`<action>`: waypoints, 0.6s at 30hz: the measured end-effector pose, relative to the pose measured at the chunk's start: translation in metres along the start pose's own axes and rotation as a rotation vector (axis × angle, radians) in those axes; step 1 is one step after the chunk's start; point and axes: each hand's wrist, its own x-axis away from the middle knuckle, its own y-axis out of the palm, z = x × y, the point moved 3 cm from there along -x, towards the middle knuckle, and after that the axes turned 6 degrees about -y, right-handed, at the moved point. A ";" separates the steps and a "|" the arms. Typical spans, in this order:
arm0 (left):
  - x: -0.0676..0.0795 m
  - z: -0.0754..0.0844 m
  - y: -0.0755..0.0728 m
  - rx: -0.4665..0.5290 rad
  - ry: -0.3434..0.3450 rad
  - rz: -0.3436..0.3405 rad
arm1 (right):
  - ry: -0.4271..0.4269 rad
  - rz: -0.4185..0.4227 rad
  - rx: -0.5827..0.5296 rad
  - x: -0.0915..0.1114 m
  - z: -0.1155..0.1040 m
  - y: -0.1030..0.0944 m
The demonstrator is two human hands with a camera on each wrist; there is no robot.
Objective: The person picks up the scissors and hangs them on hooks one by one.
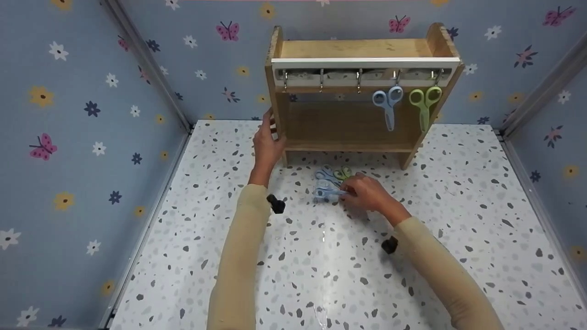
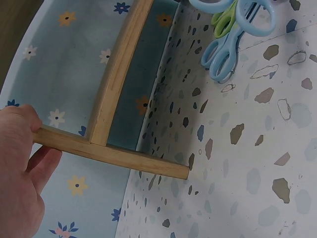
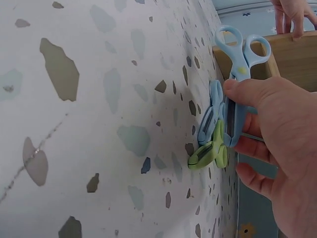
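My right hand (image 1: pixel 365 193) pinches a pair of light blue scissors (image 3: pixel 240 67) by the blades, thumb on one side and fingers on the other, with the handle loops pointing away from the hand. Under and beside them, another blue pair of scissors (image 2: pixel 224 55) and a green pair (image 3: pixel 212 149) lie overlapping on the speckled table. My left hand (image 1: pixel 267 144) grips the left side panel (image 2: pixel 124 159) of a wooden rack (image 1: pixel 353 126), thumb and fingers on either side of its edge. A blue pair (image 1: pixel 389 104) and a green pair (image 1: pixel 425 104) hang on the rack's right-hand hooks.
A white rail (image 1: pixel 330 65) with metal hooks crosses the front of the rack; its left hooks (image 1: pixel 321 80) are bare. Flowered panels (image 1: pixel 87 165) enclose the speckled tabletop (image 1: pixel 321 270) at the back and both sides. Black wrist-camera pieces (image 1: pixel 390 245) stick out by the sleeves.
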 end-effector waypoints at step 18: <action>0.001 0.001 0.000 -0.005 -0.005 0.000 | -0.023 0.044 -0.036 -0.003 0.000 -0.017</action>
